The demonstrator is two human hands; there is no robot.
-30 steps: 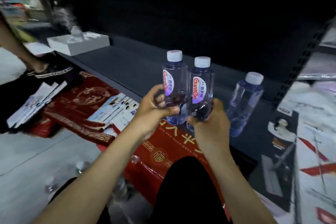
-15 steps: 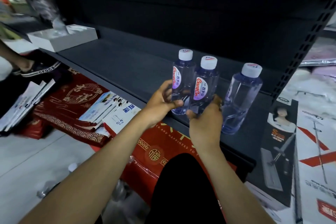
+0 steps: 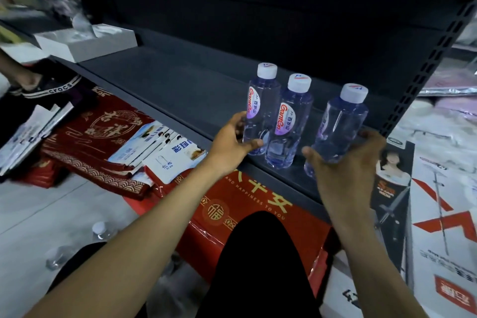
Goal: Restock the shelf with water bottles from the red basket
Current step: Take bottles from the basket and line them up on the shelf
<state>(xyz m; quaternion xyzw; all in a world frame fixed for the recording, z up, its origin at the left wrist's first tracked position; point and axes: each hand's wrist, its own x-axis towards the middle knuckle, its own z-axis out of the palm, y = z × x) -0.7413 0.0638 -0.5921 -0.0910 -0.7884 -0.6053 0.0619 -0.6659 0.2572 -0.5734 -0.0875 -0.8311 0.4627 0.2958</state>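
Upright on shelf point(image 3: 180, 80), caps up, centre-right of frame: left bottle point(image 3: 260, 111), middle bottle point(image 3: 291, 121), right bottle point(image 3: 340, 121); left hand point(image 3: 232, 144) grips left bottle base, right hand point(image 3: 346, 173) grips right bottle base.

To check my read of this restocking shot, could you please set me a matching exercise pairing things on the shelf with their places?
1 left bottle
2 middle bottle
3 right bottle
4 white box

A in grip of right hand
B far left of shelf
C between two bottles
D in grip of left hand

Pairs: 1-D, 2-C, 3-A, 4-B
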